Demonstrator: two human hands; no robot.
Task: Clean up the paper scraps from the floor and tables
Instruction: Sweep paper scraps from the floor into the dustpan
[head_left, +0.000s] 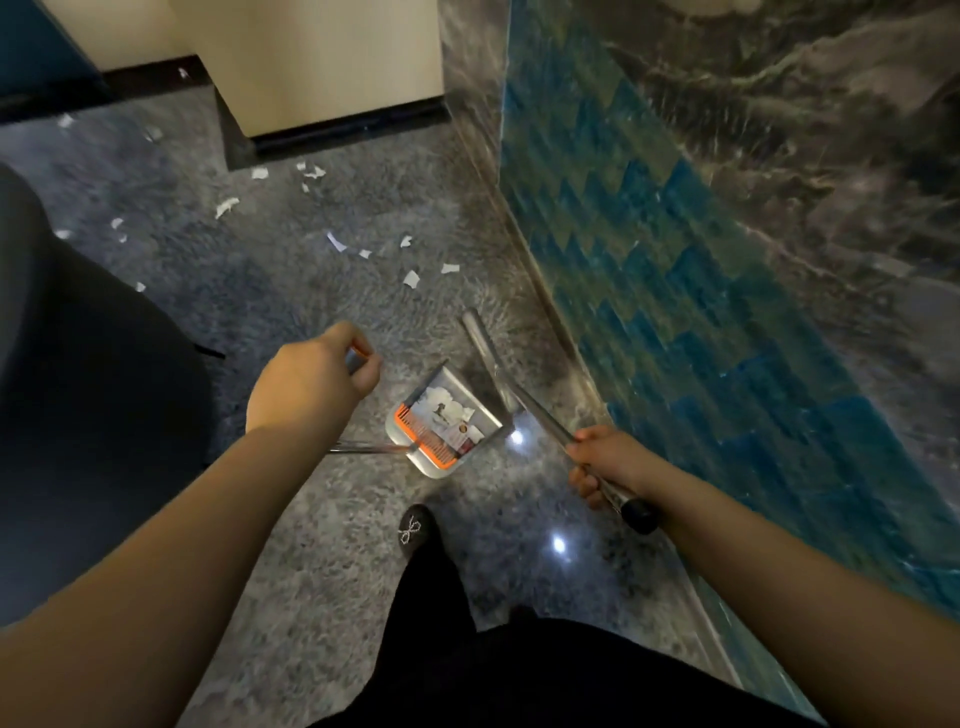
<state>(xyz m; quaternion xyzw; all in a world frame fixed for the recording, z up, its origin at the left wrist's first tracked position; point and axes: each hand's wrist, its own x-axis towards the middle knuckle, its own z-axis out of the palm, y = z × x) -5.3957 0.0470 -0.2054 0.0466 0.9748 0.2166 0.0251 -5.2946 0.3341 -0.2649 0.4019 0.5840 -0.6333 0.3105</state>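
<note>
Grey speckled floor (322, 545) runs up to a blue-patterned wall (675, 249) on the right and a cream pillar base ahead.

Head view: paper scraps (411, 279) lie scattered on the floor ahead of the dustpan (441, 415), apart from it, from the pillar to the left edge. The dustpan sits on the floor beside the wall and already holds some white paper. The left hand (311, 379) has its fingers clenched round the top of the dustpan handle. The right hand (608, 462) grips the broom handle (545, 421), fingers wrapped around it; the broom head (483, 338) rests on the floor just beyond the dustpan, near the wall.

Assessment: sweeping is under way and partly done. The next move calls for reaching the broom out past the nearest scraps and drawing them back to the dustpan mouth, with the dustpan held flat.
</note>
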